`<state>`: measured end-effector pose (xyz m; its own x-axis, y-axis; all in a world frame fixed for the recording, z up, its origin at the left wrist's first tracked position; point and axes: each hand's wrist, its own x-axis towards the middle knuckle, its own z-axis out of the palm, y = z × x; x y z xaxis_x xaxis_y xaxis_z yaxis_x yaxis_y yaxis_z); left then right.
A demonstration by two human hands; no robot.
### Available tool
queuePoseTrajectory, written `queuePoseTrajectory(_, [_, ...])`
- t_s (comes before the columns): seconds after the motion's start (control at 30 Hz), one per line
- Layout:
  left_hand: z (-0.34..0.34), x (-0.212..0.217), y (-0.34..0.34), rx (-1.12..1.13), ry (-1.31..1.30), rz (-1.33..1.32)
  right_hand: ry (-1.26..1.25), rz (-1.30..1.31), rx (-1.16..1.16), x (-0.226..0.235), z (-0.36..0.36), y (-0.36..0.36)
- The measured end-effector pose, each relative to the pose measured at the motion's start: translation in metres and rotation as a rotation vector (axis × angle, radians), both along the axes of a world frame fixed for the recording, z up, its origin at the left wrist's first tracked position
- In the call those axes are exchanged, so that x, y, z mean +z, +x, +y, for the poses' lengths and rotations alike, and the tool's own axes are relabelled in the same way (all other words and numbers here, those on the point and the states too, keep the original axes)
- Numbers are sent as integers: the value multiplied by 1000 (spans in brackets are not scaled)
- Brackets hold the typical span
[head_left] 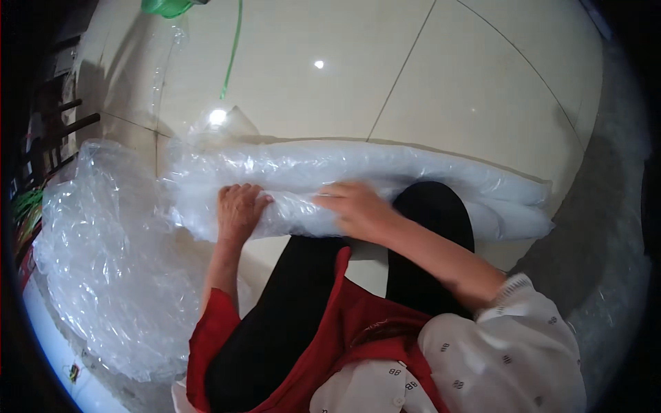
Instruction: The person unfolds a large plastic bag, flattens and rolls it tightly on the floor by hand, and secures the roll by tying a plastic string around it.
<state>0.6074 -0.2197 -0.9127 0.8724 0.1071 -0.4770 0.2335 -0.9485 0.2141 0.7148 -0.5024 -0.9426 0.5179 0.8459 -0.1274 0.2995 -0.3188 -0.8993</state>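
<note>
A long bundle of clear plastic film (406,162) lies crosswise on the floor in front of my knees, folded into two lengthwise rolls. My left hand (240,210) presses on the nearer roll towards its left end, its fingers bent into the film. Further right along the same roll is my right hand (361,210), slightly blurred, with fingers reaching left over the plastic. Whether that hand grips the film or only touches it, I cannot make out. My right knee partly covers the bundle.
At the left a big heap of crumpled clear plastic (117,275) spreads over the tiled floor (482,76). A green strap (236,51) trails from a green object (165,7) at the top. Dark bars (76,124) stand at the left edge; more clear plastic (599,275) lies at the right.
</note>
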Motion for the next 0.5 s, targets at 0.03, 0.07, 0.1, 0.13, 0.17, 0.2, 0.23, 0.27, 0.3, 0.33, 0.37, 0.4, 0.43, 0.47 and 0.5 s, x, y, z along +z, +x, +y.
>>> queuePoseTrajectory(0.03, [8,-3,-5,-31,22,8,26,-158,-51,18,-37,16])
queuePoseTrajectory(0.07, [13,-3,-6,-34,36,36,-103,-156,-202,31,-80,31])
queuePoseTrajectory(0.1, [17,-7,-10,-33,28,18,-207,-186,-405,37,-120,40])
queuePoseTrajectory(0.13, [16,-11,-6,-35,10,-9,-342,-243,-634,31,-177,42])
queuePoseTrajectory(0.17, [9,-20,2,-35,-11,0,-588,-462,-703,8,-249,41])
queuePoseTrajectory(0.2, [9,1,23,-39,-13,29,-666,-471,-851,-2,-313,40])
queuePoseTrajectory(0.23, [5,-2,35,-36,-39,82,-843,-472,-945,-31,-362,29])
queuePoseTrajectory(0.27, [4,-8,39,-28,-41,101,-1018,-453,-1025,-57,-385,19])
queuePoseTrajectory(0.3, [7,-10,39,-36,-34,105,-1017,-425,-1001,-75,-376,20])
queuePoseTrajectory(0.33, [8,-13,39,-44,-37,108,-1143,-577,-1041,-92,-365,25])
queuePoseTrajectory(0.37, [8,-16,42,-26,-30,140,-1264,-738,-1075,-102,-357,28])
queuePoseTrajectory(0.4, [8,-19,43,-18,-26,164,-1268,-721,-1053,-103,-353,28])
queuePoseTrajectory(0.43, [9,-20,41,-41,-9,131,-1271,-682,-1069,-104,-351,24])
queuePoseTrajectory(0.47, [10,-20,41,-67,7,94,-1276,-644,-1088,-104,-348,22])
queuePoseTrajectory(0.5, [12,-19,41,-66,11,116,-1281,-626,-1074,-105,-345,21])
